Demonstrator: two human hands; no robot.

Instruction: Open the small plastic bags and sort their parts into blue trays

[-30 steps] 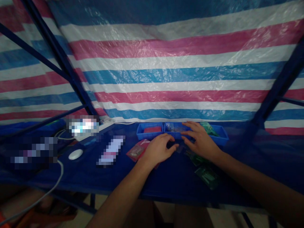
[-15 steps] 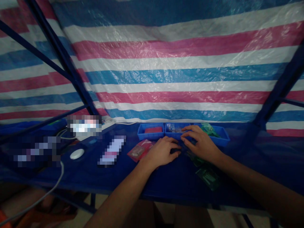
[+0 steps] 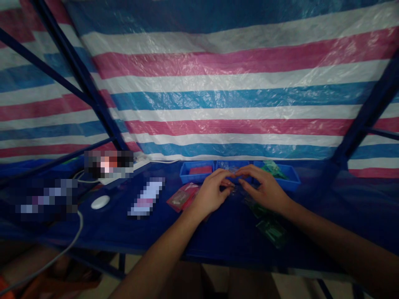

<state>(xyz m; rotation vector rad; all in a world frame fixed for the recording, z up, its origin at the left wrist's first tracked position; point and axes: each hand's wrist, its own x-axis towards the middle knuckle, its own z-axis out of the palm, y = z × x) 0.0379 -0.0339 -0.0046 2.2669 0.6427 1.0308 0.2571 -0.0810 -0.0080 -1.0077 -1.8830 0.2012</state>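
Observation:
Near the front of the blue bins, my left hand (image 3: pixel 213 192) has its fingers curled and its thumb close to them. Small shiny bits (image 3: pixel 233 190) show at those fingertips; whether they are gripped or lie on the table is too small to tell. My right hand (image 3: pixel 265 187) faces it, fingers stretched to the left and thumb apart, its fingertips close to the left ones. Behind them is the middle blue bin (image 3: pixel 220 165) with small clear pieces. A pink bag (image 3: pixel 181 197) lies left of my left hand. Under and below my right hand lie green packets (image 3: pixel 272 232).
The left blue bin (image 3: pixel 184 177) holds red packets, the right one (image 3: pixel 291 182) green packets. Further left are a blurred phone (image 3: pixel 147 198), a white oval object (image 3: pixel 100 202), a power strip (image 3: pixel 141 164) and a cable (image 3: pixel 81 224). A striped sheet (image 3: pixel 230 99) hangs behind the table.
Both hands have drawn closer together. The left fingers have curled in towards the thumb, and small shiny bits now show by them. The right hand has shifted slightly, away from the middle bin.

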